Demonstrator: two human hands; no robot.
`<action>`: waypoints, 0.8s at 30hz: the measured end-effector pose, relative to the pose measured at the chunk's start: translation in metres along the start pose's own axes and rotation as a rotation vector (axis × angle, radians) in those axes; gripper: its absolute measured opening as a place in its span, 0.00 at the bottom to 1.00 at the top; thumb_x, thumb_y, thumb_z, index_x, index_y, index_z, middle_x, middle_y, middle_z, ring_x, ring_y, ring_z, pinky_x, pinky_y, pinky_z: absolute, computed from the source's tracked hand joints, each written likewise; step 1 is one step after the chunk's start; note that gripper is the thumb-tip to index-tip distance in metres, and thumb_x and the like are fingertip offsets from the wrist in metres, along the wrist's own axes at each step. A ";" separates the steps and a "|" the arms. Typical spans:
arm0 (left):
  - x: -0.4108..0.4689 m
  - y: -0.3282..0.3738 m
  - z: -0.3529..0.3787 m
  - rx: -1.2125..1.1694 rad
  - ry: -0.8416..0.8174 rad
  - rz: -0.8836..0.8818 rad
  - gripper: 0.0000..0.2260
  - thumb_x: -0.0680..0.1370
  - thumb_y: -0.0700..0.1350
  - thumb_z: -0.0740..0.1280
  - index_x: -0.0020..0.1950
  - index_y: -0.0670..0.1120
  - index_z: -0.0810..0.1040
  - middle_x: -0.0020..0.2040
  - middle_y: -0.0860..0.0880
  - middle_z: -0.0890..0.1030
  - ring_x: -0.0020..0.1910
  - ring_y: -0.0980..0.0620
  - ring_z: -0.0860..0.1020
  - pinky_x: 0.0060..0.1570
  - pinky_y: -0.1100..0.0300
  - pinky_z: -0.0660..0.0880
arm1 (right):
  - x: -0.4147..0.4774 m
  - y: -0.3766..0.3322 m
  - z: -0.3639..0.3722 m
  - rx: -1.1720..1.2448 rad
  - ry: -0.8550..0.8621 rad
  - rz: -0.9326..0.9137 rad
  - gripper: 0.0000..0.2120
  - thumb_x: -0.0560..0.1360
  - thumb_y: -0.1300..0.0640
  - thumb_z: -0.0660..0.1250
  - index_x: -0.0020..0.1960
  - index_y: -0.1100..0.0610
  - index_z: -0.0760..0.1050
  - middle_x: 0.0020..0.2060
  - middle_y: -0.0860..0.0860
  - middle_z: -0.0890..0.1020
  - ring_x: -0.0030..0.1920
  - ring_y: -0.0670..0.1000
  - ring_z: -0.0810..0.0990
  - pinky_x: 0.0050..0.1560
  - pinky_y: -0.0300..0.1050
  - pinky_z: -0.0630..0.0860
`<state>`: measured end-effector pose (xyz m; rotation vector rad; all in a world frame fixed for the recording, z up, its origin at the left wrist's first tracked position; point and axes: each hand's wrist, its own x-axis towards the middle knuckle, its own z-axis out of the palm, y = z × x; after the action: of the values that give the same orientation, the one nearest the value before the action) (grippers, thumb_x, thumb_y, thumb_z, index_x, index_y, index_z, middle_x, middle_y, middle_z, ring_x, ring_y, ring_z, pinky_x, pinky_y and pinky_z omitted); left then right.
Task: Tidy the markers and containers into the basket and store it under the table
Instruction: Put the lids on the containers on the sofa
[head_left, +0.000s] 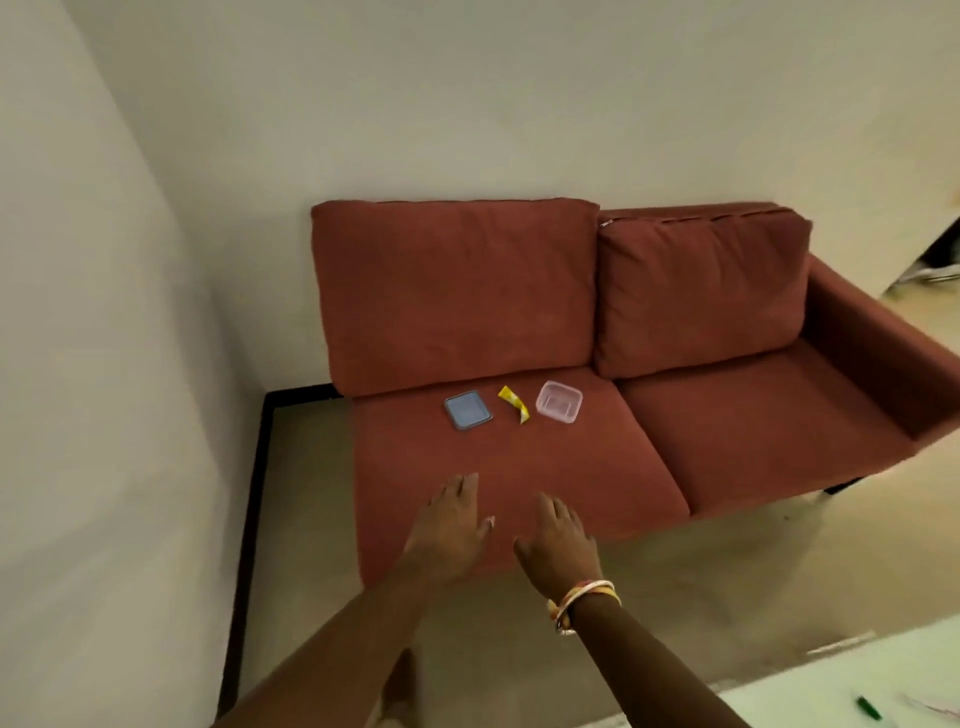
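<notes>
Clear plastic container (559, 401) and blue lid (468, 410) lie uncollected on sofa (519, 467); left hand (452, 525), right hand (558, 540) outstretched, empty; basket unseen.

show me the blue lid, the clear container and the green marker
blue lid (467, 409), head view, centre of its flat top
clear container (559, 401), head view, middle of its floor
green marker (868, 707), head view, middle of its barrel

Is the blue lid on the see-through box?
No, the blue lid lies on the sofa seat apart from the clear box, a yellow wrapper between them.
</notes>
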<state>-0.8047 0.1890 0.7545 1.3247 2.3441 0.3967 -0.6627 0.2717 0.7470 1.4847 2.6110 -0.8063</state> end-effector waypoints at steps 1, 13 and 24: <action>0.021 -0.002 -0.004 -0.012 -0.008 0.022 0.31 0.82 0.55 0.59 0.80 0.45 0.51 0.80 0.45 0.57 0.78 0.46 0.57 0.74 0.49 0.61 | 0.019 -0.004 -0.005 0.003 0.009 0.026 0.33 0.73 0.49 0.65 0.76 0.53 0.58 0.75 0.51 0.64 0.75 0.57 0.62 0.71 0.59 0.65; 0.225 0.004 -0.041 0.064 -0.143 0.221 0.31 0.82 0.53 0.60 0.80 0.44 0.52 0.79 0.44 0.58 0.77 0.47 0.58 0.73 0.53 0.60 | 0.191 -0.030 -0.049 0.075 0.094 0.184 0.32 0.74 0.49 0.66 0.75 0.54 0.60 0.75 0.51 0.65 0.74 0.53 0.63 0.69 0.54 0.68; 0.376 0.016 -0.012 -0.019 -0.272 -0.100 0.30 0.81 0.54 0.62 0.78 0.44 0.56 0.75 0.45 0.65 0.74 0.48 0.65 0.68 0.53 0.68 | 0.373 0.026 -0.062 0.059 -0.200 0.042 0.29 0.70 0.55 0.66 0.70 0.54 0.63 0.67 0.51 0.71 0.65 0.55 0.73 0.60 0.52 0.75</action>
<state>-0.9713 0.5202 0.6905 1.1667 2.1621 0.1935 -0.8309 0.6056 0.6876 1.3866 2.4235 -0.9802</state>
